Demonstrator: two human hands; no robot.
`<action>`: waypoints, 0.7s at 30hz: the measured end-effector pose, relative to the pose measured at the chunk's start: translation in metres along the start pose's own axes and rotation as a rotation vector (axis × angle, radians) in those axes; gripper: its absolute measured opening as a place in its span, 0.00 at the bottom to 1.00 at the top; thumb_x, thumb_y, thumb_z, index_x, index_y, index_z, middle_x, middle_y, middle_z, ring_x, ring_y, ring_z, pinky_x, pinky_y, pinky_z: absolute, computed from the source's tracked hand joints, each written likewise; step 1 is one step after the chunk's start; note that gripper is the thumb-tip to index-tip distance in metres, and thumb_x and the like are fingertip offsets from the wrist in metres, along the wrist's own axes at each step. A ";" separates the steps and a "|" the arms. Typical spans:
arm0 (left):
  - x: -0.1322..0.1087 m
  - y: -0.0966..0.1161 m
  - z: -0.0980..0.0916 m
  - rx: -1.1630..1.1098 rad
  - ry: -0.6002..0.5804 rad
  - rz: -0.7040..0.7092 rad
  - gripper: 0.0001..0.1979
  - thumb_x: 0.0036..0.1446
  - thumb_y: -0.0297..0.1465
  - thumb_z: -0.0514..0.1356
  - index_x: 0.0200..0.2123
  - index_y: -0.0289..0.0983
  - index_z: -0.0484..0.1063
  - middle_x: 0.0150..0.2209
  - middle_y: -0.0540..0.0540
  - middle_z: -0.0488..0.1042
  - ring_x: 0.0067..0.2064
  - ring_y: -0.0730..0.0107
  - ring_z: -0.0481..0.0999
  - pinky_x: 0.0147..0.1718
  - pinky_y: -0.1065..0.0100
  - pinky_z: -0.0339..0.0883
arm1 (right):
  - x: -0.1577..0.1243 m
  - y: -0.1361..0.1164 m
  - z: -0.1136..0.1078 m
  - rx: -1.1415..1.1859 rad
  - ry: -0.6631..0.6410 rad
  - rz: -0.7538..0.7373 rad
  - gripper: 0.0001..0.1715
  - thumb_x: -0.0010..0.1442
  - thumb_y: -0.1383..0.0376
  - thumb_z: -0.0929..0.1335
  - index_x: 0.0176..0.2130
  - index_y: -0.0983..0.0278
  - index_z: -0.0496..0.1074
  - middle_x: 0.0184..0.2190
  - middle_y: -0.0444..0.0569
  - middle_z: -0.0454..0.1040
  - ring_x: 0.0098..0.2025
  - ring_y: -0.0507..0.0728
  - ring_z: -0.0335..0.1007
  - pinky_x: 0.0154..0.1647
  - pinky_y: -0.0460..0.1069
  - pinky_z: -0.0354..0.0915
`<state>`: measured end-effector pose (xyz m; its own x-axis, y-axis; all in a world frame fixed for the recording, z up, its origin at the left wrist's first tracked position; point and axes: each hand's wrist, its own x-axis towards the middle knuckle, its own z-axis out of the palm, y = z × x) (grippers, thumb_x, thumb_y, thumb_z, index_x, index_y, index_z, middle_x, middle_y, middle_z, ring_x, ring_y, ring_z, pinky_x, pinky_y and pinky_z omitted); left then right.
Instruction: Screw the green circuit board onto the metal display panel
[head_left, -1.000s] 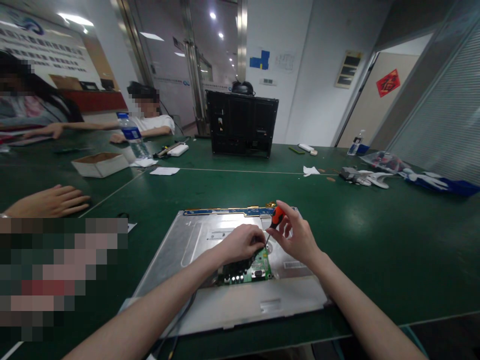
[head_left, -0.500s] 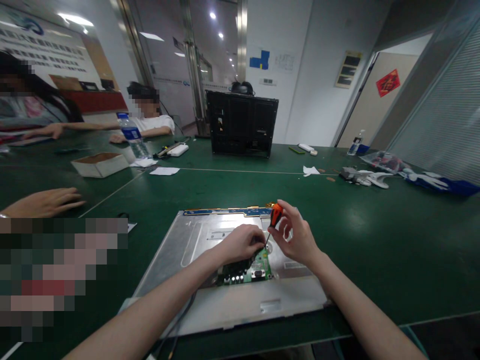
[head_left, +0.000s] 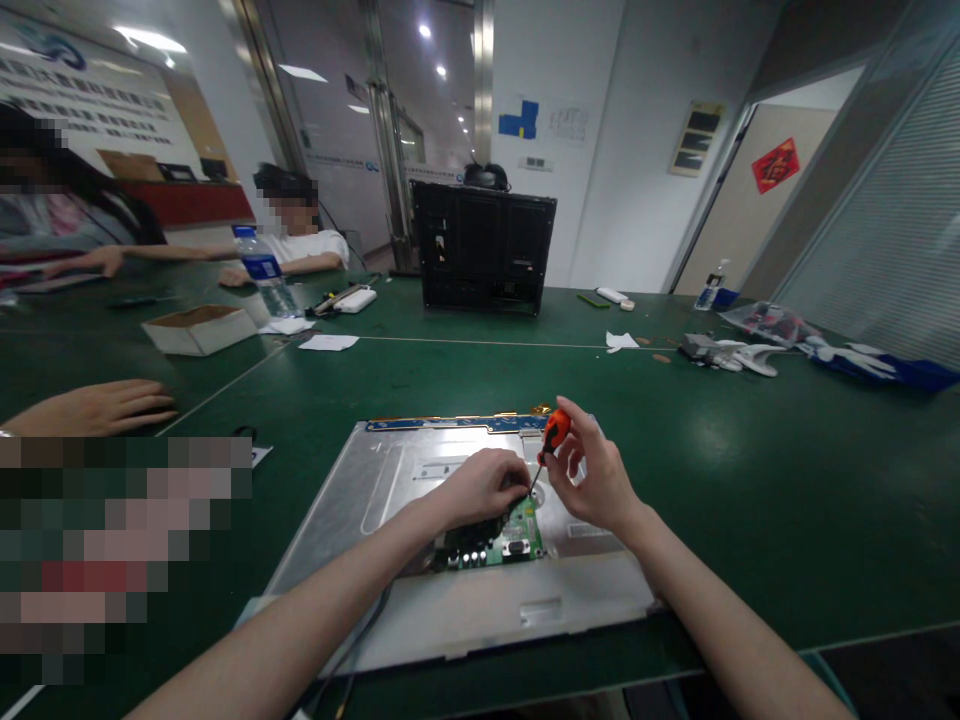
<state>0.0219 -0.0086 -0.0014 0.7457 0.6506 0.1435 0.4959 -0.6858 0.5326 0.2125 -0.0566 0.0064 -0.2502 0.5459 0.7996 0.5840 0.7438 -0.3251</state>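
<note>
My right hand (head_left: 591, 462) grips an orange and black screwdriver (head_left: 556, 432) by its handle. The thin shaft slants down to the corner of a green circuit board (head_left: 517, 535). Over that board my left hand (head_left: 484, 487) is closed, its fingertips pinched beside the screwdriver's tip; what they hold is hidden. The board sits on the metal back of a flat display panel (head_left: 450, 610) lying on the table. Along the panel's far edge runs a narrow blue circuit strip (head_left: 457, 425). A dark cable (head_left: 371, 625) leaves the panel under my left forearm.
A black monitor casing (head_left: 486, 250) stands upright on the green table (head_left: 750, 480). Toward the left are a white box (head_left: 201, 332), a water bottle (head_left: 264, 270) and another person's hand (head_left: 105, 407). White gloves (head_left: 742, 357) lie at the right.
The screwdriver handle has tilted slightly to the right, and my right-hand fingers have shifted on it. My left hand stays in place. The other person's hand at the left moved slightly right.
</note>
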 end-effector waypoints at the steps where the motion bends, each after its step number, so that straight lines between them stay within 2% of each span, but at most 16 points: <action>1: 0.000 0.000 0.000 -0.003 -0.002 0.002 0.06 0.56 0.23 0.61 0.32 0.36 0.79 0.30 0.47 0.79 0.32 0.67 0.74 0.34 0.71 0.63 | -0.001 0.001 0.000 -0.004 -0.004 0.009 0.41 0.63 0.69 0.65 0.70 0.58 0.47 0.28 0.40 0.72 0.20 0.50 0.68 0.18 0.43 0.64; 5: -0.001 0.001 -0.002 -0.022 -0.017 0.016 0.08 0.57 0.23 0.60 0.36 0.36 0.80 0.30 0.48 0.79 0.32 0.67 0.74 0.33 0.71 0.64 | -0.002 0.005 0.000 -0.029 -0.004 0.005 0.41 0.63 0.66 0.68 0.69 0.57 0.50 0.25 0.37 0.70 0.18 0.49 0.66 0.18 0.43 0.63; 10: 0.000 0.001 -0.001 -0.025 -0.009 0.006 0.06 0.56 0.23 0.61 0.33 0.35 0.79 0.29 0.47 0.78 0.31 0.67 0.74 0.32 0.71 0.63 | 0.001 0.005 0.000 -0.057 0.020 -0.035 0.42 0.64 0.67 0.68 0.70 0.53 0.51 0.29 0.38 0.73 0.18 0.48 0.64 0.19 0.43 0.65; 14: 0.000 0.001 -0.001 -0.020 -0.007 0.001 0.05 0.56 0.23 0.61 0.31 0.35 0.78 0.28 0.48 0.77 0.30 0.68 0.73 0.31 0.71 0.62 | 0.001 0.004 0.001 -0.080 0.010 -0.008 0.45 0.62 0.69 0.68 0.71 0.54 0.48 0.28 0.38 0.74 0.18 0.49 0.64 0.19 0.44 0.66; 21: 0.000 0.001 0.000 -0.005 -0.006 -0.006 0.06 0.55 0.24 0.61 0.31 0.35 0.78 0.29 0.47 0.78 0.30 0.67 0.73 0.32 0.70 0.62 | 0.000 0.001 -0.001 -0.012 -0.019 0.011 0.43 0.62 0.69 0.66 0.71 0.58 0.47 0.27 0.40 0.73 0.20 0.50 0.68 0.18 0.43 0.65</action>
<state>0.0226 -0.0092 -0.0008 0.7453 0.6529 0.1353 0.4984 -0.6803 0.5374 0.2136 -0.0562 0.0065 -0.2583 0.5610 0.7865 0.5959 0.7333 -0.3274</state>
